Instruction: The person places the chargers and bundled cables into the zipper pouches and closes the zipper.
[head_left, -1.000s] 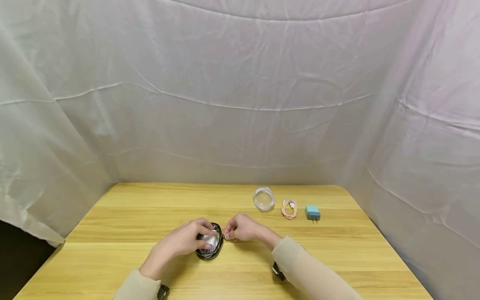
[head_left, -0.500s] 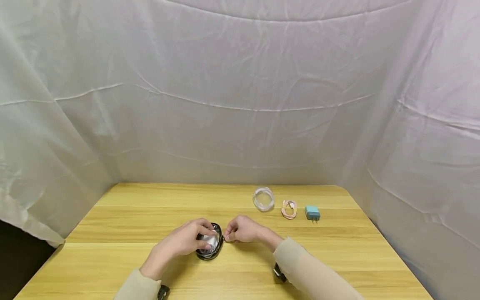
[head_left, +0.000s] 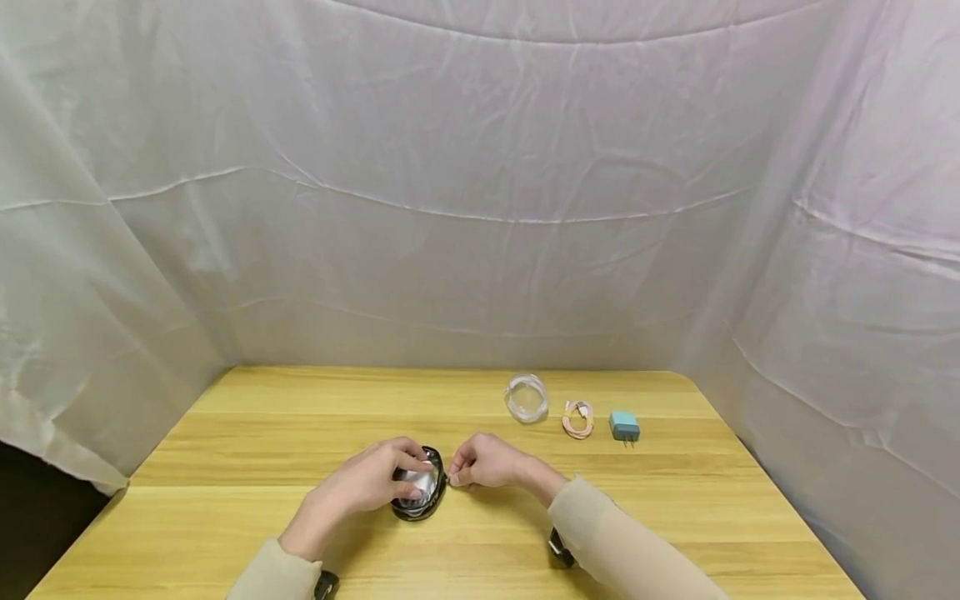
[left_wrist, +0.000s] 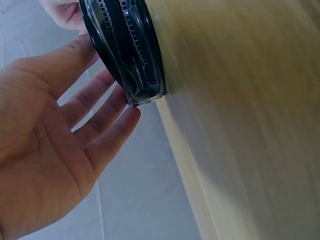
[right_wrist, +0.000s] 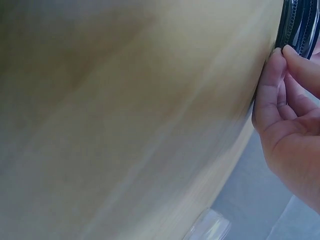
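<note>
Small round black zippered case with a clear shiny top (head_left: 418,486) sits near the front middle of the pale wooden table (head_left: 300,433). Left hand (head_left: 365,483) cups its side, fingers lightly bent. Right hand (head_left: 483,461) pinches at the zip edge. Risk: a sideways tug slides the case from the loose left hold, or the zip jams.

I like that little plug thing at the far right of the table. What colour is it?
The plug is teal blue, seen best in the head view.
</note>
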